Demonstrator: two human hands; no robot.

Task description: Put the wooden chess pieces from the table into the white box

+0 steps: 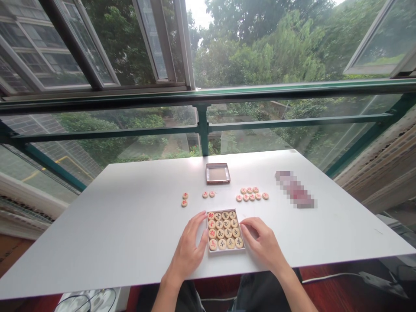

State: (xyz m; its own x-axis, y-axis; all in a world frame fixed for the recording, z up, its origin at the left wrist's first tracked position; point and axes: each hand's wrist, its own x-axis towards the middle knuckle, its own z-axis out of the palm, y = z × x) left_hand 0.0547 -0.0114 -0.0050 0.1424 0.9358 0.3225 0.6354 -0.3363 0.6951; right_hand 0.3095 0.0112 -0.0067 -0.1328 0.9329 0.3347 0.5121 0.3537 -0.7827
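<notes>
A small square box (209, 250) full of round wooden chess pieces with red and black characters sits near the front edge of the white table (130, 225). My left hand (190, 247) rests against the box's left side, fingers spread and flat. Along the box's right side lies my right hand (263, 243), its fingers loosely curled and touching the rim. Neither hand holds a piece.
Loose pieces lie beyond the box: two at the left (184, 199), two in the middle (208, 194), several at the right (252, 193). The box lid (217, 173) sits farther back. A blurred-out object (295, 190) lies at the right. Windows and a green railing stand behind.
</notes>
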